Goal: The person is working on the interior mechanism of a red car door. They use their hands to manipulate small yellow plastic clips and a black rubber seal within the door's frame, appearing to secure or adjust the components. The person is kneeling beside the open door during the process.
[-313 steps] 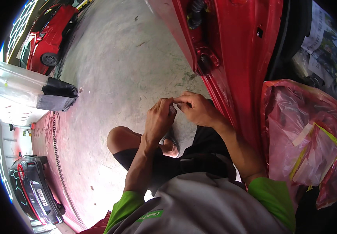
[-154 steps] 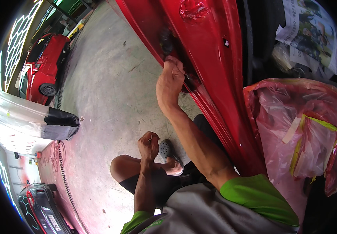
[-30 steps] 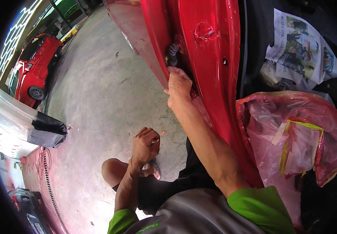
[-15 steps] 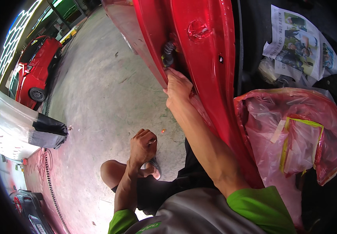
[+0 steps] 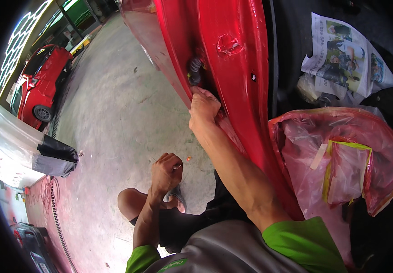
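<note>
Since the black ribbed hose (image 5: 196, 68) lies recessed in the red frame (image 5: 239, 98), our right hand (image 5: 204, 107) probably must stretch far; its grip we cannot tell. Our left hand (image 5: 165, 173), nearer, is curled closed.

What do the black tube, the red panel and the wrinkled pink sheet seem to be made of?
Tube: probably rubber or soft plastic, fairly dull; it is ribbed and curved. Panel: likely painted metal, glossy; bright reflections follow its pressed contours. Sheet: apparently thin plastic film, shiny and partly see-through; its creases catch light.
</note>
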Motion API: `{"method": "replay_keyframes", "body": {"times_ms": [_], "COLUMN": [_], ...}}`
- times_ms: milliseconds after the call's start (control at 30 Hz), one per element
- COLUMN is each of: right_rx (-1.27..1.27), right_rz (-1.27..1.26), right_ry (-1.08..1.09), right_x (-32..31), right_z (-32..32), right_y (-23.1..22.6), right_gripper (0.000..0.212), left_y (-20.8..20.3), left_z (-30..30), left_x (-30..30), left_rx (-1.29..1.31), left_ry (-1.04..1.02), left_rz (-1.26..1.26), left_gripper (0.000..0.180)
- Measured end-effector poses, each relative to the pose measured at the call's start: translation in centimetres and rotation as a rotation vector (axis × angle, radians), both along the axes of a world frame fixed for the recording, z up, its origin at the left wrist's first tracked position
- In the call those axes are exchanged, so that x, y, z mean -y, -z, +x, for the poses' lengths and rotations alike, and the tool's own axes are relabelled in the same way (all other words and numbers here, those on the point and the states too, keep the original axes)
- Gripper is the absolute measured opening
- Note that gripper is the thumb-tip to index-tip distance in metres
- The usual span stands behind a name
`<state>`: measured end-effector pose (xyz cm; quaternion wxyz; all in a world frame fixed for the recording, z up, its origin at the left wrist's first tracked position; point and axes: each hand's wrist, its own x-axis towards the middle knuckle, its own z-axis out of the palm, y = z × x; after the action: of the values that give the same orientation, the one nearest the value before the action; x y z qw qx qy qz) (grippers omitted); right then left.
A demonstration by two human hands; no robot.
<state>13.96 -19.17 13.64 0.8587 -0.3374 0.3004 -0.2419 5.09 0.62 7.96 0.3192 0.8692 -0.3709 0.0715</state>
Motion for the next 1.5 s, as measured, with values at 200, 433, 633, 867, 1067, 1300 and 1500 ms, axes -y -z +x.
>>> {"method": "replay_keyframes", "body": {"times_ms": [200,433,633,867,1067,1300,1500], "right_rx": [-0.004,0.033,0.004,0.001,0.015,0.058,-0.003], "right_rz": [0.055,0.091,0.110,0.071,0.043,0.015,-0.050], "right_ry": [0.067,0.091,0.105,0.070,-0.060,-0.029,-0.193], "right_x": [-0.2,-0.4,-0.5,-0.2,0.1,0.3,1.4], "right_z": [0.0,0.0,0.3,0.2,-1.1,-2.1,-1.8], "right_y": [-0.9,-1.9,-2.3,-2.3,-2.1,1.2,0.2], "right_gripper": [0.016,0.009,0.007,0.007,0.009,0.019,0.024], "left_y": [-0.1,-0.3,-0.2,-0.4,-0.3,-0.2,0.0], "left_z": [-0.1,-0.4,-0.4,-0.6,-0.9,-1.2,-1.2], "left_x": [0.0,-0.3,-0.4,-0.4,-0.7,-1.1,-0.9], "left_rx": [-0.003,-0.011,0.001,-0.003,0.001,-0.041,-0.040], "left_ry": [-0.002,0.012,0.010,-0.003,-0.008,-0.025,-0.035], "left_rz": [-0.002,-0.010,-0.016,-0.008,-0.004,0.009,0.028], "left_gripper": [0.013,0.013,0.013,0.013,0.014,0.013,0.011]}}
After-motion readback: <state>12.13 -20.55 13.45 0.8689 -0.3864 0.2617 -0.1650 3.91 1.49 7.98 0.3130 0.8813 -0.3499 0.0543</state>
